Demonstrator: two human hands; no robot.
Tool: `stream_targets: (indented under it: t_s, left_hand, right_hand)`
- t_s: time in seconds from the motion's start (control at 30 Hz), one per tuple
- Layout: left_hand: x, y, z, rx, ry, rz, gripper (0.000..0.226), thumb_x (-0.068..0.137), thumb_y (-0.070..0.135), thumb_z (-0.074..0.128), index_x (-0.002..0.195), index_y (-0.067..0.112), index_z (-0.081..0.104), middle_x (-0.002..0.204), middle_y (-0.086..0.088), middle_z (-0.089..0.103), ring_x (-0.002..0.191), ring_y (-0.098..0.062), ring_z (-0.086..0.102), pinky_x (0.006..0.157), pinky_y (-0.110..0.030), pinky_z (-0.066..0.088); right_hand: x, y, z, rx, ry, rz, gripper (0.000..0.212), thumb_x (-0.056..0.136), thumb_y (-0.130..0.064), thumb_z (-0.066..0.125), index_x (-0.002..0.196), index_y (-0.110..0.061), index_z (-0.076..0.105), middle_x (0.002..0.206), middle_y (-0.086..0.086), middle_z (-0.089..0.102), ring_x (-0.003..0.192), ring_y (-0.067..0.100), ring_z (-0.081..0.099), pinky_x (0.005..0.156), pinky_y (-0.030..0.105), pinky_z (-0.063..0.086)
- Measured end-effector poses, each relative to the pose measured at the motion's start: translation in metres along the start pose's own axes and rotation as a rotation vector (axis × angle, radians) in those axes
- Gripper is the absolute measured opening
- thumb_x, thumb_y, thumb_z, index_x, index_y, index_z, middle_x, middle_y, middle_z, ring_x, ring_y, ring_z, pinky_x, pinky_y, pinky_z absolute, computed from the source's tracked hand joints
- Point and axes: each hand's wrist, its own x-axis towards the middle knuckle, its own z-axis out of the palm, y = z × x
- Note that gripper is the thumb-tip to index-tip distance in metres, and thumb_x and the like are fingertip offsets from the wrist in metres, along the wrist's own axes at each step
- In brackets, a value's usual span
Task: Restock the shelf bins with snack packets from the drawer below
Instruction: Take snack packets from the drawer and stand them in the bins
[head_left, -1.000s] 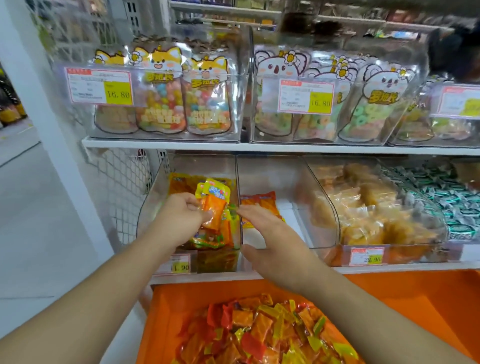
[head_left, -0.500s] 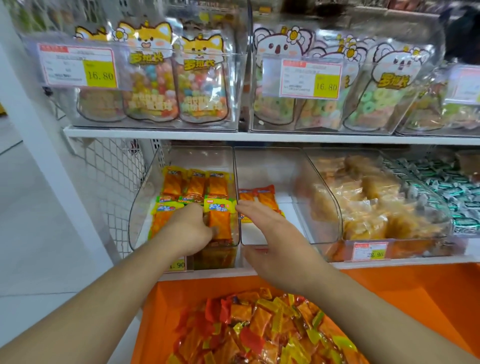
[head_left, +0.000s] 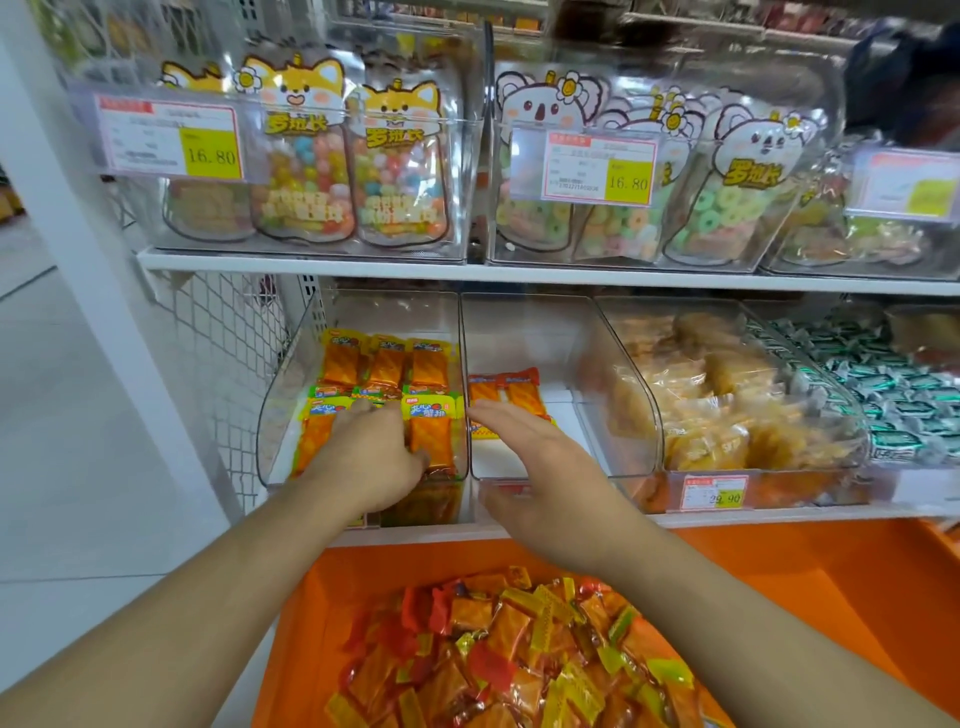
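On the lower shelf (head_left: 519, 525) stand clear plastic bins side by side. The left bin (head_left: 283, 395) holds yellow-and-orange snack packets (head_left: 387, 366) laid in two rows: three packets in the back row, and in the front row two can be seen, with the left hand (head_left: 371, 460) covering the place between them. This hand lies on the front row with its fingers bent down onto the packets; whether it really grips one, I cannot tell, because the fingertips are hidden.

The middle bin (head_left: 524, 332) is nearly bare: two red-topped packets (head_left: 506, 395) lie next to each other on its floor. The right hand (head_left: 540, 467) is over the front edge of this bin, flat, the fingers straight and close together, pointing to the left above these two packets. It holds nothing.

To the right, a third bin (head_left: 639, 415) is full of pale golden wrapped snacks (head_left: 727, 410), too many to count, with one price label (head_left: 716, 492) in front. Further right lies a heap of green-and-silver candies (head_left: 883, 384).

Below the shelf, the orange drawer (head_left: 779, 587) is open, and a big clear bag of mixed packets (head_left: 514, 654) in red, orange and yellow lies in it.

On the upper shelf two bins hold candy pouches: three fox-faced pouches (head_left: 301, 156) at left and three koala-faced pouches (head_left: 737, 176) at right, each bin with one price label.
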Motion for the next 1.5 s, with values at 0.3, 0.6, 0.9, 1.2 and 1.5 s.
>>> stream_targets:
  t_s: [0.3, 0.6, 0.9, 1.2, 1.5]
  left_hand:
    - [-0.081, 0.032, 0.024, -0.518, 0.326, 0.422, 0.028, 0.092, 0.011, 0.066, 0.116, 0.027, 0.065, 0.1, 0.014, 0.061, 0.091, -0.004, 0.059, 0.074, -0.013, 0.048]
    - [-0.142, 0.04, 0.17, -0.422, -0.179, 0.342, 0.026, 0.091, 0.027, 0.069, 0.115, 0.034, 0.061, 0.108, 0.019, 0.055, 0.092, 0.001, 0.06, 0.081, -0.021, 0.05]
    - [-0.138, 0.035, 0.295, -0.269, -0.462, 0.328, 0.033, 0.091, 0.029, 0.064, 0.124, 0.03, 0.063, 0.124, 0.013, 0.06, 0.114, -0.009, 0.059, 0.1, -0.031, 0.048]
    - [-0.101, 0.091, 0.38, -0.242, -0.617, 0.352, 0.048, 0.094, 0.045, 0.067, 0.137, 0.027, 0.055, 0.134, 0.005, 0.058, 0.127, -0.021, 0.056, 0.102, -0.037, 0.05]
    - [-0.108, 0.114, 0.414, -0.311, -0.669, 0.131, 0.036, 0.086, 0.025, 0.075, 0.117, 0.03, 0.059, 0.1, 0.005, 0.07, 0.097, -0.021, 0.069, 0.084, -0.037, 0.058]
  right_hand:
    - [-0.064, 0.013, -0.028, 0.068, 0.035, 0.124, 0.043, 0.097, -0.023, 0.069, 0.138, -0.03, 0.06, 0.118, -0.014, 0.062, 0.107, 0.002, 0.059, 0.089, 0.022, 0.052]
    - [-0.146, 0.121, -0.003, -0.178, -0.227, 0.47, 0.021, 0.091, -0.018, 0.069, 0.112, -0.019, 0.066, 0.104, 0.001, 0.071, 0.095, 0.023, 0.066, 0.08, 0.036, 0.054]
    - [-0.186, 0.242, 0.064, -0.253, -0.564, 0.79, 0.062, 0.094, -0.028, 0.066, 0.153, -0.02, 0.047, 0.142, 0.011, 0.062, 0.13, 0.033, 0.058, 0.101, 0.035, 0.048]
    - [-0.198, 0.309, 0.14, -0.168, -0.521, 1.011, 0.086, 0.078, -0.066, 0.072, 0.141, -0.015, 0.043, 0.132, 0.016, 0.064, 0.123, 0.036, 0.063, 0.097, 0.044, 0.057]
    - [-0.185, 0.312, 0.148, -0.19, -0.476, 1.046, 0.059, 0.09, -0.04, 0.068, 0.134, -0.009, 0.044, 0.13, 0.017, 0.062, 0.121, 0.036, 0.063, 0.084, 0.035, 0.051]
